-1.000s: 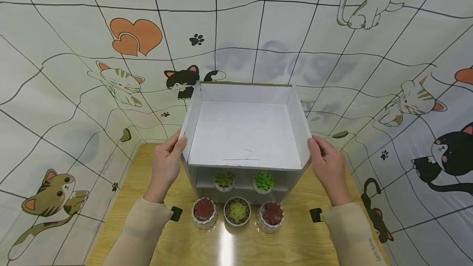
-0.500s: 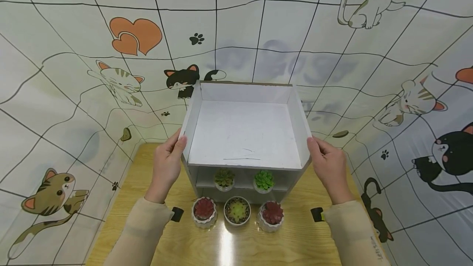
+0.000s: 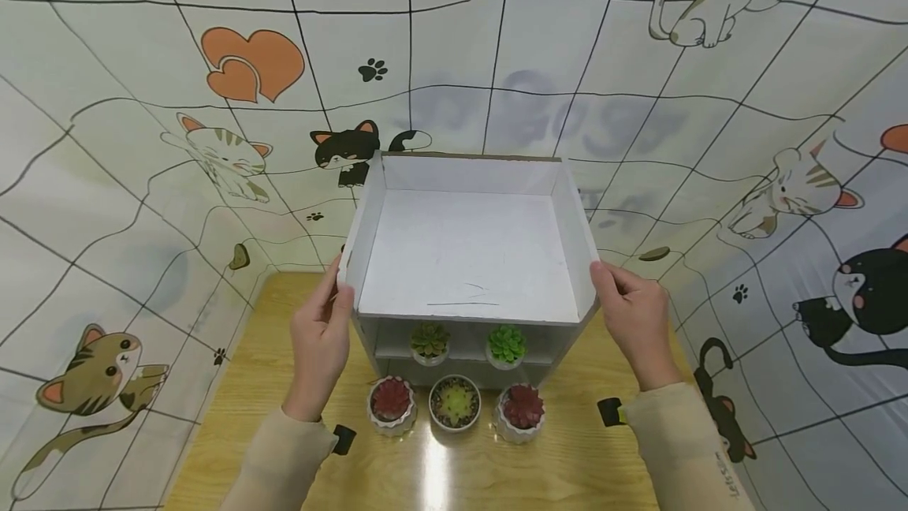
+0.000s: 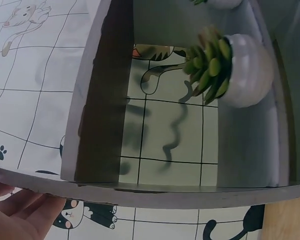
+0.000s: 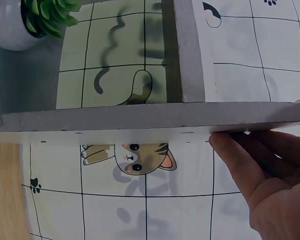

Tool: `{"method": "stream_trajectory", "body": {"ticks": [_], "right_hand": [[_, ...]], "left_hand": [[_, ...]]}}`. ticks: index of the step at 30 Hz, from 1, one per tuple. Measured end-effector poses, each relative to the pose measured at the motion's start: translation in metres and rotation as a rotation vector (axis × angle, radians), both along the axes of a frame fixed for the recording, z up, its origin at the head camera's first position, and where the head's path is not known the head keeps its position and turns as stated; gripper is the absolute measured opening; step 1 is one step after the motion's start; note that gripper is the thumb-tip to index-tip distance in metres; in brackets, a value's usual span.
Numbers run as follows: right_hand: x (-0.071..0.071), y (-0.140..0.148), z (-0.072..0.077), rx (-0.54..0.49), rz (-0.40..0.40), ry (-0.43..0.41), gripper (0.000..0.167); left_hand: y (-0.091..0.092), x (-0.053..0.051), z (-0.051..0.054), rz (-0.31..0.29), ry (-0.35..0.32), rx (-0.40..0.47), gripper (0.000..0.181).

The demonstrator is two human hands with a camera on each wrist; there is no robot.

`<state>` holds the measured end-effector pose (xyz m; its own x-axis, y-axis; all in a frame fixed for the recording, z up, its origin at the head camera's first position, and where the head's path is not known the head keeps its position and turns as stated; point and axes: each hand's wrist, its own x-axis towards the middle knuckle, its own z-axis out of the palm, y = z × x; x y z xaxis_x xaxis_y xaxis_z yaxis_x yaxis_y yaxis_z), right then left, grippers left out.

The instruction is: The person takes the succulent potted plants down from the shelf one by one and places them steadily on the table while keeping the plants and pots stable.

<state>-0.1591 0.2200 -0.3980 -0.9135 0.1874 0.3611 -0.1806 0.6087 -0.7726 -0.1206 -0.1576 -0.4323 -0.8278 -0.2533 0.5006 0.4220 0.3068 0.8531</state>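
A white and grey open-fronted shelf unit [image 3: 461, 251] stands on the table, with a walled top tray. My left hand [image 3: 319, 349] holds its left side panel, the thumb at the front edge and the fingers on the outer side. On the opposite panel my right hand [image 3: 637, 326] pinches the edge between thumb and fingers. Inside the shelf sit a dark-tipped green succulent [image 3: 429, 341] and a bright green succulent [image 3: 507, 346], both in white pots. In the left wrist view the fingers [image 4: 27, 212] lie beneath the panel edge; the right wrist view shows similar contact.
On the wooden table [image 3: 567, 448], before the shelf, stand a red succulent [image 3: 391, 400], a yellow-green succulent [image 3: 455, 404] and another red succulent [image 3: 522, 408], all potted. Cat-patterned sheeting [image 3: 454, 46] surrounds the table at the back and sides.
My left hand has slid slightly down toward me along the left panel, its thumb now lower. The right hand keeps its place. The head view has tilted a little; shelf and pots stay put.
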Motion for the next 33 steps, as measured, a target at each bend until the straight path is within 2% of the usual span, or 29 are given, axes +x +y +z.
{"method": "stream_trajectory", "body": {"ticks": [5, 8, 12, 15, 18, 26, 33], "right_hand": [[0.0, -0.001, 0.001, -0.003, 0.006, 0.015, 0.033], [0.0, -0.001, 0.003, -0.006, 0.001, 0.023, 0.031], [0.0, -0.002, 0.005, -0.002, -0.006, 0.02, 0.031], [0.0, -0.002, 0.006, 0.005, -0.009, 0.017, 0.031], [0.0, -0.003, 0.007, 0.004, -0.001, 0.012, 0.032], [0.001, -0.003, 0.005, 0.004, -0.01, -0.03, 0.037], [0.002, -0.004, 0.003, -0.008, -0.012, -0.047, 0.037]], "left_hand": [[0.004, 0.012, -0.011, 0.059, 0.112, -0.026, 0.054], [0.007, 0.017, -0.019, 0.082, 0.157, -0.033, 0.062], [0.011, 0.023, -0.031, 0.15, 0.227, -0.065, 0.063], [0.014, 0.025, -0.04, 0.216, 0.265, -0.086, 0.062], [0.016, 0.028, -0.049, 0.255, 0.279, -0.082, 0.062], [0.026, 0.038, -0.065, 0.271, 0.29, -0.094, 0.056], [0.033, 0.041, -0.079, 0.216, 0.282, -0.133, 0.054]]}}
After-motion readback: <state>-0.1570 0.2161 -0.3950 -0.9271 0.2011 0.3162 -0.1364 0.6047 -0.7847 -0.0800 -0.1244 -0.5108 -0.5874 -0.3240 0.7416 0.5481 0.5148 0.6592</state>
